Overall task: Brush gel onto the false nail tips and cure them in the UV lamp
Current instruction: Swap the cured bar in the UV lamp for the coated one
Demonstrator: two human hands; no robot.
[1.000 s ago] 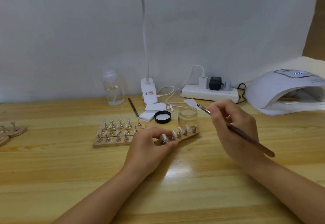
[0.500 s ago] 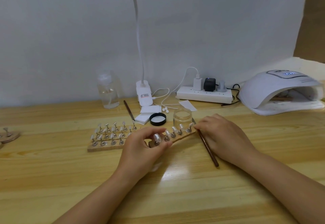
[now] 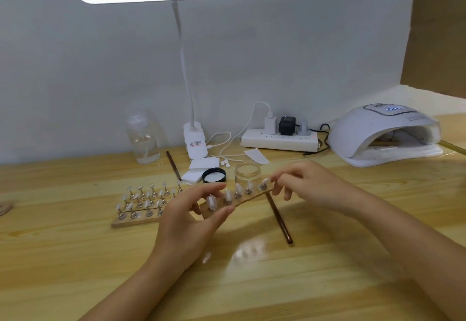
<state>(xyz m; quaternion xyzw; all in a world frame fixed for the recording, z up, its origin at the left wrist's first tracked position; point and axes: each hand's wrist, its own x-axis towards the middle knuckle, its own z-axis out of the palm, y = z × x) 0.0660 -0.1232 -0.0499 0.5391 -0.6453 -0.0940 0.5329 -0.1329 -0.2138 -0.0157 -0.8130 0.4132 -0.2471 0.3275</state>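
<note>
A pale wood grain is shown by the table (image 3: pixel 75 270); the UV lamp (image 3: pixel 378 136) is white; the brush (image 3: pixel 278 216) is dark brown; the nail tips (image 3: pixel 228 194) are translucent white on a tan wooden strip (image 3: pixel 254 195); a black-rimmed lid (image 3: pixel 213 176) is seen beside a clear jar (image 3: pixel 247 171).

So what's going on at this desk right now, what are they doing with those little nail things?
A person is holding a wooden strip of false nail tips just above the wooden table, the left hand gripping one end and the right hand pinching the other. The brush lies on the table beneath it, and the gel jar stands open behind. The UV lamp sits at the far right. More tips wait on a wooden holder to the left.
</note>
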